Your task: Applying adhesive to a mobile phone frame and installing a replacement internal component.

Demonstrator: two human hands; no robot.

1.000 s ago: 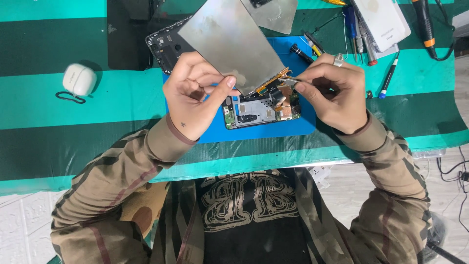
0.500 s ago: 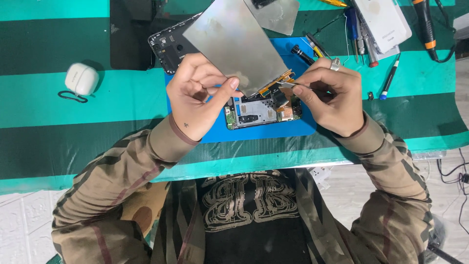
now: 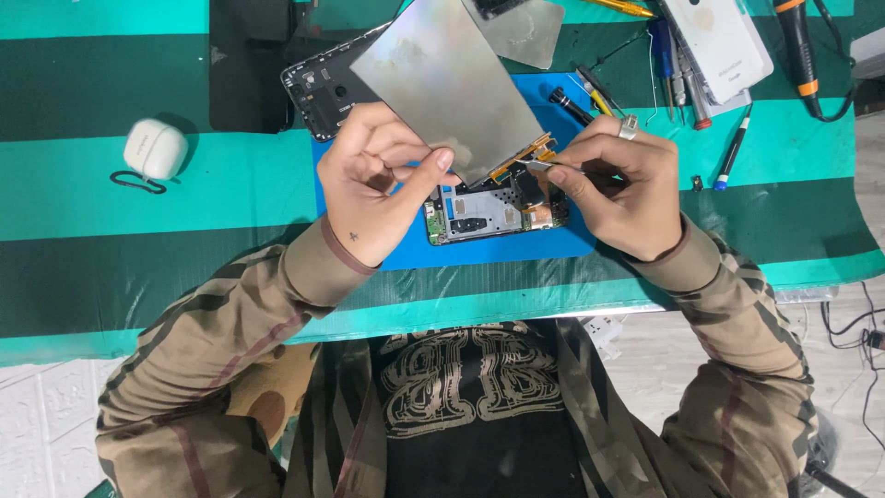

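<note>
A flat grey screen panel [image 3: 447, 88] is tipped up over an open phone [image 3: 489, 214]. The phone lies on a blue mat [image 3: 572, 242] near the middle of the table, and its small inside parts show. The low corner of the panel hangs just above the phone's top end, where a thin orange strip [image 3: 524, 157] sticks out.

The left hand [image 3: 373, 189] is at 9 o'clock from the phone. Its thumb and fingers are pinched tight on the low edge of the panel and hold it up.

The right hand [image 3: 618, 184] is at 3 o'clock from the phone. It has a ring on one finger. Its fingers are squeezed together on thin metal tweezers [image 3: 533, 164]. The tips of the tweezers touch the orange strip at the panel's corner.

At 11 o'clock from the phone lies a black phone back [image 3: 318, 88], partly under the panel. At 9 o'clock, well apart on the green striped cloth [image 3: 138, 240], sits a small white case [image 3: 155, 148] with a dark loop. At 1 o'clock lie a white phone cover [image 3: 719, 41] and some pens and screwdrivers [image 3: 682, 83].
</note>
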